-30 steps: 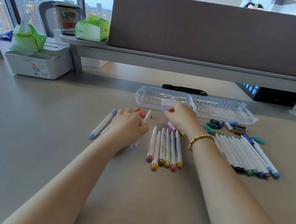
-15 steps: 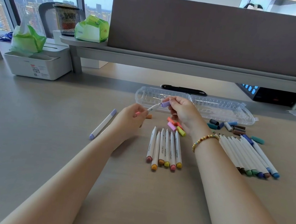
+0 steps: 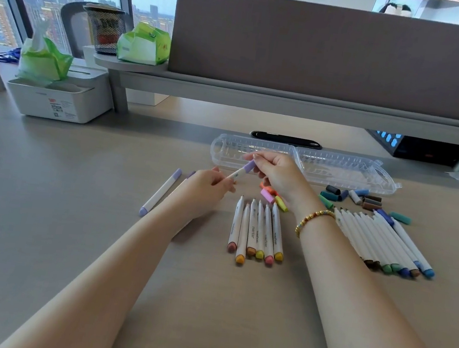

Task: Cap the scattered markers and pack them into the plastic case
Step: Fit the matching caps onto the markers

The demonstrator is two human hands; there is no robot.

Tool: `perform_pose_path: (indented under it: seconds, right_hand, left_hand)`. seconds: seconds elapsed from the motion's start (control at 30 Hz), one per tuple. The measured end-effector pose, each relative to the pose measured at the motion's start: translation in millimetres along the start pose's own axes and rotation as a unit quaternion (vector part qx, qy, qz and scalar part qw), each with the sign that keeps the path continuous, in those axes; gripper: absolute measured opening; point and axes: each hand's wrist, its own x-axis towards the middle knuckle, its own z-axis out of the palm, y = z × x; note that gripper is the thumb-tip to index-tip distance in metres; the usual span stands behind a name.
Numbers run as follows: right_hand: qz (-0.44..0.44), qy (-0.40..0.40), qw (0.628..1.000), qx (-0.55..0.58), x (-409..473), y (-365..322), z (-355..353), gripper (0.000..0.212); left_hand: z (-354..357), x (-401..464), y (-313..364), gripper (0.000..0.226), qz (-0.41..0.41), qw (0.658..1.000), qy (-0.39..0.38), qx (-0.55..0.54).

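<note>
Near the middle of the frame, the left hand [image 3: 206,184] pinches the white barrel of a marker [image 3: 237,173], while the right hand [image 3: 276,174] pinches the purple cap [image 3: 249,166] at its upper end. Just behind them on the desk [image 3: 71,211] lies the clear plastic case [image 3: 339,171], open and flat. Below the hands sit six markers in a row [image 3: 257,233]; a larger bunch [image 3: 382,243] lies to the right, with loose caps [image 3: 365,199] above it. One purple marker [image 3: 160,192] lies alone at left.
</note>
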Motion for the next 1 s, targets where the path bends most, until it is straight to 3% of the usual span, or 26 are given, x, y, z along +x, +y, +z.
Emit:
perform_pose_path:
  seconds: [0.27, 0.43, 0.6, 0.77, 0.93, 1.0]
  right_hand:
    - [-0.020, 0.026, 0.999, 0.008, 0, -5, 16, 0.029]
    - [-0.029, -0.009, 1.000, 0.001, -3, -17, 12, 0.035]
    - [-0.025, 0.063, 0.998, -0.018, 2, -15, 6, 0.038]
    - [-0.001, 0.054, 0.998, -0.043, 1, -6, 8, 0.035]
    - [0.001, 0.021, 0.994, -0.110, 0, -4, 13, 0.034]
    - [0.004, 0.008, 0.989, -0.150, 0, 0, 13, 0.034]
  left_hand:
    - [4, 6, -3, 0.029, -0.001, 0.999, 0.046, -0.009]
    - [-8, 14, -9, 0.023, 0.014, 0.996, 0.085, -0.003]
    - [-46, 24, -48, 0.033, -0.072, 0.966, 0.171, 0.180]
    - [-56, 32, -76, 0.036, -0.138, 0.942, 0.175, 0.253]
    - [-50, 29, -76, 0.059, -0.191, 0.937, 0.134, 0.259]
    - [-49, 28, -74, 0.051, -0.180, 0.933, 0.132, 0.282]
